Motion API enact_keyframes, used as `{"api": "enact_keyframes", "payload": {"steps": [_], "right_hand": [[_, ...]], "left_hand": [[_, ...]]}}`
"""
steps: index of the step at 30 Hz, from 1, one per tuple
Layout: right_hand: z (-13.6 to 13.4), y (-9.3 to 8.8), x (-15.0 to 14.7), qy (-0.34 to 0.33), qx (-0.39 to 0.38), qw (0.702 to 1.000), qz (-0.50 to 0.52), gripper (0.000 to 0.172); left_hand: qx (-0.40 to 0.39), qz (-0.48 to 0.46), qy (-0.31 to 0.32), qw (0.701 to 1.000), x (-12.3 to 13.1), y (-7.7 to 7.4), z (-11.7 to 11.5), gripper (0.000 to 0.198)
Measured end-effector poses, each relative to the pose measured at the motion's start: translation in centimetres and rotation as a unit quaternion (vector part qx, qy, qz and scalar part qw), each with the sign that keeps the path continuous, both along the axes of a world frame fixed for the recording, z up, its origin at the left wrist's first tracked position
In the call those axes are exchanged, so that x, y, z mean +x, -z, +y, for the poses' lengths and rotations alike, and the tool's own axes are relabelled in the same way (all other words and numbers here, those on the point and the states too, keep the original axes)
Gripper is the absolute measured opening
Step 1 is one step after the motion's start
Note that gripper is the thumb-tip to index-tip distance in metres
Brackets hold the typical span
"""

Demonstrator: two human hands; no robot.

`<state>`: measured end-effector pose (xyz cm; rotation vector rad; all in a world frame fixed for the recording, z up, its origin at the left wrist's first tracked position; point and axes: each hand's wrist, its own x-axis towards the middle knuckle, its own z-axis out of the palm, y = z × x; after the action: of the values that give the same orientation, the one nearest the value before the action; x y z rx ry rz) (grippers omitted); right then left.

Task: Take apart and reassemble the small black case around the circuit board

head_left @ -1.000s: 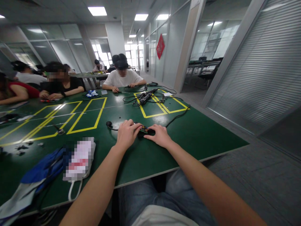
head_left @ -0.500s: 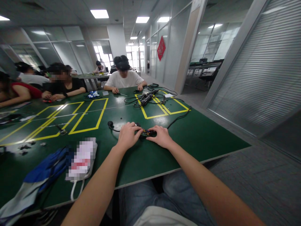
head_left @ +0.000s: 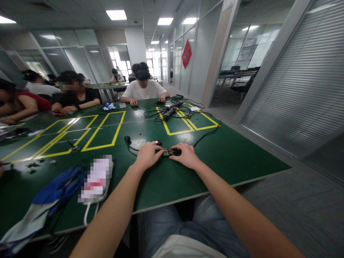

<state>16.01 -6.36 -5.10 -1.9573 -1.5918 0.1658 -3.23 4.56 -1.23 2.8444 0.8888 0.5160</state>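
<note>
A small black electronic part (head_left: 169, 152) with coloured bits on top lies on the green table (head_left: 220, 154). My left hand (head_left: 147, 154) has its curled fingers on the part's left end. On the right end rests my right hand (head_left: 186, 154), fingers bent and pressed against it. A black cable (head_left: 129, 142) with a round plug end runs off to the left behind my left hand. A second black cable (head_left: 206, 133) leads away to the right.
Yellow tape rectangles (head_left: 103, 130) mark the table. A blue bag and white cloth pouch (head_left: 67, 186) lie at front left. Tangled cables and tools (head_left: 170, 110) sit farther back. Several people (head_left: 142, 89) sit along the far and left sides. The table's edge is just before my lap.
Both hands stayed on the small part, with my left fingers shifting slightly along it. The view drifted a little.
</note>
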Motion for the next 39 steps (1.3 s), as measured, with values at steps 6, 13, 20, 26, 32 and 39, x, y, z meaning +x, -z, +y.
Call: {"api": "enact_keyframes", "payload": {"steps": [6, 13, 20, 26, 32, 39], "right_hand": [[0.0, 0.0, 0.2, -0.011, 0.001, 1.0, 0.004, 0.036], [0.1, 0.1, 0.5, -0.017, -0.006, 1.0, 0.015, 0.034], [0.2, 0.3, 0.7, -0.025, -0.005, 1.0, 0.015, 0.035], [0.0, -0.2, 0.7, -0.034, -0.017, 0.999, 0.024, 0.036], [-0.2, 0.0, 0.4, -0.017, 0.016, 0.999, 0.037, 0.043], [-0.6, 0.3, 0.6, 0.012, 0.097, 0.995, 0.029, 0.015]], "left_hand": [[-0.043, -0.017, -0.009, 0.999, 0.0, -0.1, 0.0, 0.022], [-0.134, -0.066, 0.012, 0.989, -0.5, 0.8, 1.1, 0.012], [-0.215, -0.087, 0.059, 0.971, -1.1, 0.7, 2.4, 0.021], [-0.215, -0.065, 0.066, 0.972, -1.4, 0.6, 2.7, 0.017], [-0.202, -0.054, 0.057, 0.976, -1.4, 0.8, 3.1, 0.015], [-0.202, -0.058, 0.036, 0.977, -1.0, 0.5, 2.8, 0.013]]}}
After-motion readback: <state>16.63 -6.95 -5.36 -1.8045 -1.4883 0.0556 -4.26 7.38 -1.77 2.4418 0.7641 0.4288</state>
